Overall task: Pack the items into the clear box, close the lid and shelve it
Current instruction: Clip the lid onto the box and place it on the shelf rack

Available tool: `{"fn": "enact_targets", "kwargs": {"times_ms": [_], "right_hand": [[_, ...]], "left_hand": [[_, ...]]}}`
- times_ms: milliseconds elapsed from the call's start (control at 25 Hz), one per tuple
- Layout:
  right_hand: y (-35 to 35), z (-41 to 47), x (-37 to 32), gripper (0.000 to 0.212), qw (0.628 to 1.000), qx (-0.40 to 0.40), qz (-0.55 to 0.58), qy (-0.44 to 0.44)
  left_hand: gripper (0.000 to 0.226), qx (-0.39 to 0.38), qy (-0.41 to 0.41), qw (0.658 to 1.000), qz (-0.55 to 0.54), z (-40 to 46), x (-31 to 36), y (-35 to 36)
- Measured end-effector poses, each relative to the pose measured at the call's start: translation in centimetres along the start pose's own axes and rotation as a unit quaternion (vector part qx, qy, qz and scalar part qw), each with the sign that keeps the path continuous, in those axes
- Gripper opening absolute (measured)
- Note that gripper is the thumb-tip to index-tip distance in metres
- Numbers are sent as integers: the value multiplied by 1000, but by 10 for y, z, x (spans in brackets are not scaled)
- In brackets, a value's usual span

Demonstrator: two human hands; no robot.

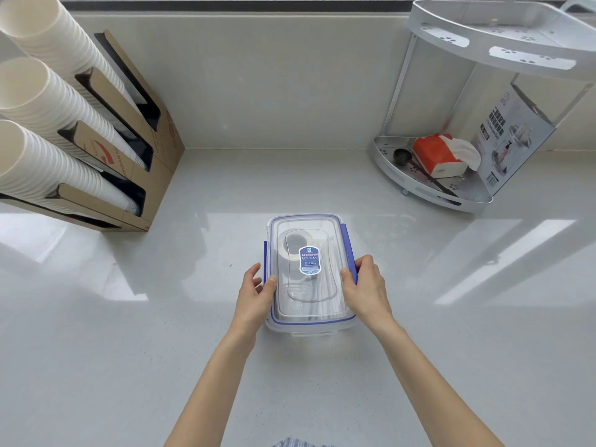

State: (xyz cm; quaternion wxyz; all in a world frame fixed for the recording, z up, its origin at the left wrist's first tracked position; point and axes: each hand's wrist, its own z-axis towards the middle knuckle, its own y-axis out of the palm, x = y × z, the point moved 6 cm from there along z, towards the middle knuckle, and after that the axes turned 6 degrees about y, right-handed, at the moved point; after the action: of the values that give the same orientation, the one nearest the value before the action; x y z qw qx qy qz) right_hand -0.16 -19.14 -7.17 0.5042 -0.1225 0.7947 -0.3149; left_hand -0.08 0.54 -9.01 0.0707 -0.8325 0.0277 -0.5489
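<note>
— So where was the clear box (309, 324)?
— On the white counter (129, 317), lid (325, 304) on — left hand (256, 296) gripped its left edge, right hand (366, 290) its right, fingers curled over the blue latches (350, 243).
— Inside?
— A tape roll (292, 245), dimly.

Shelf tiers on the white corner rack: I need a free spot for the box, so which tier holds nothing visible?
The upper tier shows nothing on it. The lower tier already holds an orange tissue pack, a dark scoop and a printed carton.
</note>
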Motion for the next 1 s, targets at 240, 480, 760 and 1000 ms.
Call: {"fn": "enact_targets", "kwargs": {"times_ms": [240,480,760,1000], "right_hand": [[0,-1,-1,24,1000,-5,-1,0],[0,-3,-1,26,1000,-3,0,1],[1,-4,-3,25,1000,11,-21,3],[3,-5,-4,25,999,25,-22,13]], "left_hand": [[69,-13,-52,999,1,3,-12,-8],[34,5,46,997,56,0,-1,-3],[23,67,126,977,161,-1,5,1],[27,67,155,967,189,-1,8,5]]}}
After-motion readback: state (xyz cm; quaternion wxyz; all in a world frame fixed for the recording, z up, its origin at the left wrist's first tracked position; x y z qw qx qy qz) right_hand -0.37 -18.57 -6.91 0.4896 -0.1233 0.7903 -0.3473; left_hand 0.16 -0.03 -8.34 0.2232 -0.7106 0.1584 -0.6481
